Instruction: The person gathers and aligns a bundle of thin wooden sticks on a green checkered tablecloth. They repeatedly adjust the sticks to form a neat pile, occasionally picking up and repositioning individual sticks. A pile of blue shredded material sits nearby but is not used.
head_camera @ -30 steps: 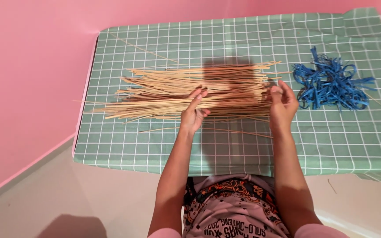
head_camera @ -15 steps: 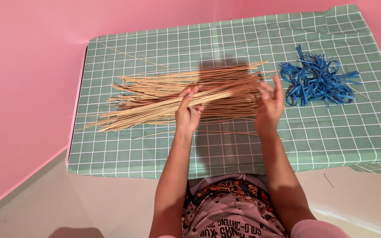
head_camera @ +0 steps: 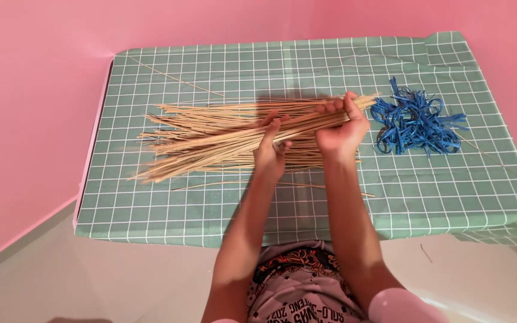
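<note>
A bundle of thin tan sticks is spread across the middle of the worktop, which is covered by a green checked cloth. The long axis of the bundle runs left to right, slightly raised at its right end, and most of its length extends to the left of both hands. That right end is gripped by the right hand, whose fingers are curled around the sticks. The left hand is placed just left of it, fingers resting on the sticks; whether it is clasped around them cannot be told. A tangle of blue strips lies just beside the right hand, on its right. No containers are seen.
</note>
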